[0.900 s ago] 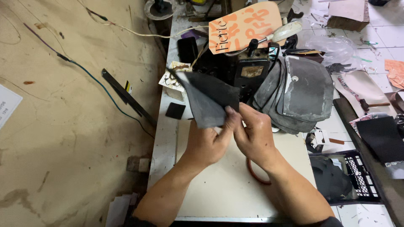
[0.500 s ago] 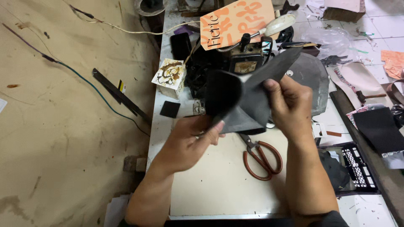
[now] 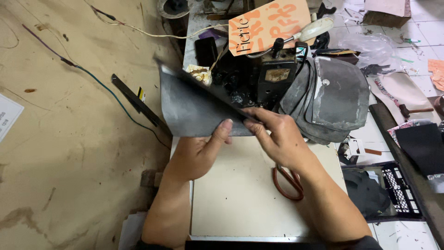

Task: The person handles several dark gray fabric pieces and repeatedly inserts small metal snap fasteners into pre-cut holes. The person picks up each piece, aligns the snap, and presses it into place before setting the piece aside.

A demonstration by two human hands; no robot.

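Both hands hold one dark grey piece of leather-like material (image 3: 189, 109) above the near part of a cream sewing table (image 3: 240, 199). My left hand (image 3: 199, 150) pinches its lower edge with the thumb on top. My right hand (image 3: 277, 136) grips the piece's right edge, fingers curled around it. The piece is spread flat and tilted, and it reaches out to the left past the table edge. Behind it stands a black sewing machine (image 3: 273, 76).
A stack of grey cut pieces (image 3: 335, 97) lies right of the machine. Red-handled scissors (image 3: 286, 183) rest on the table under my right forearm. An orange card (image 3: 268, 23) leans at the back. A black crate (image 3: 393, 185) stands at the right, with cables on the floor at the left.
The grey piece was folded and held up to the right; now it is spread open and swung left. My right hand has come down lower, closer to my left hand.
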